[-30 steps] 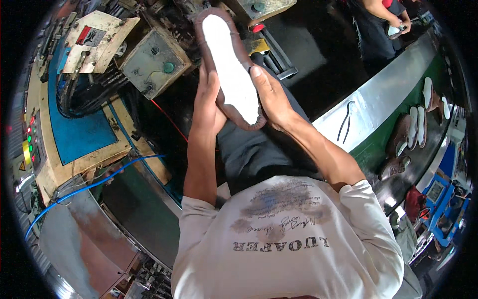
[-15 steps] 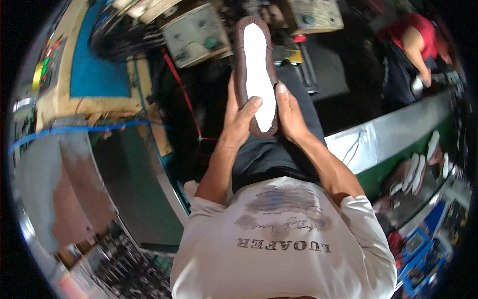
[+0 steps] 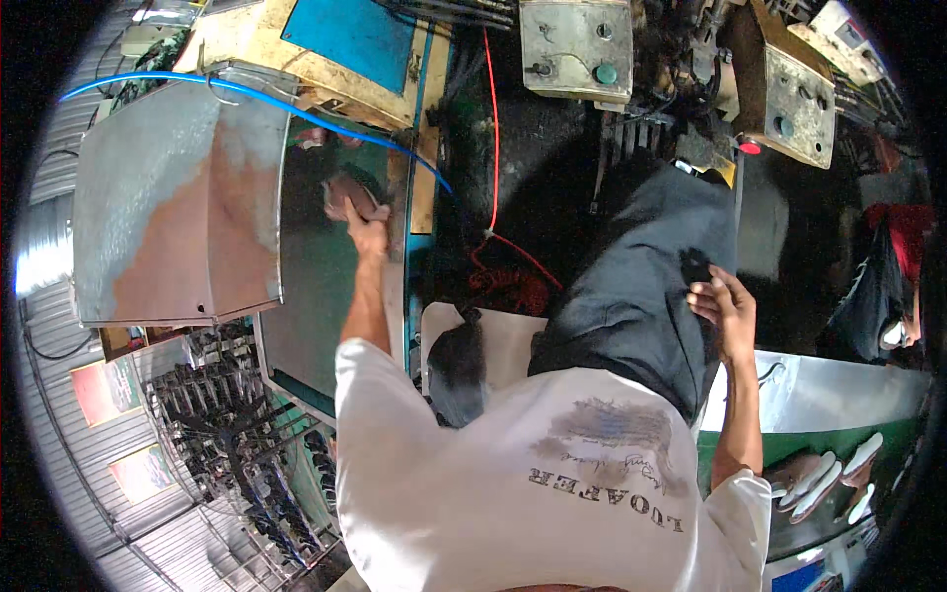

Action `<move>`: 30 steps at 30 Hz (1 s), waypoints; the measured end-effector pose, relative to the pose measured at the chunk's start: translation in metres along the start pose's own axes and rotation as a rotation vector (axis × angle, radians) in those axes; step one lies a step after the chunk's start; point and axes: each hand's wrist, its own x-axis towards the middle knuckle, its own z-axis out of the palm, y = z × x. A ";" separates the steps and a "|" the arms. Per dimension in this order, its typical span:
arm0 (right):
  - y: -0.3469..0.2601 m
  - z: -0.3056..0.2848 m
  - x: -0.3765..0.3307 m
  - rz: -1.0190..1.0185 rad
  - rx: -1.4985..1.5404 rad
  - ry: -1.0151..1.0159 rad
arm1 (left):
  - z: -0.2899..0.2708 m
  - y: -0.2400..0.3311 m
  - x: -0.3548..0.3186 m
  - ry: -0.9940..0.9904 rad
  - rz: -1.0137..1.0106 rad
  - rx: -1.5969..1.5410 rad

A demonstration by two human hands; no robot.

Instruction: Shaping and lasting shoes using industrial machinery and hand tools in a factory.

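Already the left hand (image 3: 367, 225) grips the brown shoe (image 3: 347, 195) at arm's length over the green belt (image 3: 316, 296) beneath it, not yet released, while the right hand (image 3: 725, 311) rests loosely open, empty, on the dark trousers (image 3: 631, 296).

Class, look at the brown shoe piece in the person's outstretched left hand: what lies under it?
Under the brown shoe piece lies a dark green conveyor surface. The left hand covers its near end, so that part stays hidden.
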 end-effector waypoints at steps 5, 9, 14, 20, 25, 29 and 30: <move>0.027 -0.078 -0.030 -0.126 -0.025 0.279 | 0.016 -0.009 0.083 -0.291 0.016 0.170; 0.104 -0.191 -0.122 -0.142 -0.104 0.669 | 0.128 0.093 0.054 -0.745 -0.053 -0.423; 0.292 -0.264 -0.375 0.458 -0.155 1.306 | 0.238 0.263 -0.125 -1.246 0.110 -0.564; 0.424 -0.070 -0.561 0.841 0.317 1.385 | 0.265 0.376 -0.280 -1.644 0.304 -0.625; 0.438 0.027 -0.467 0.673 -0.500 1.287 | 0.260 0.403 -0.323 -1.748 0.446 -0.395; 0.423 -0.030 -0.380 0.328 0.034 1.376 | 0.249 0.409 -0.352 -1.806 0.493 -0.306; 0.414 -0.042 -0.372 0.466 0.016 1.406 | 0.246 0.411 -0.359 -1.819 0.463 -0.282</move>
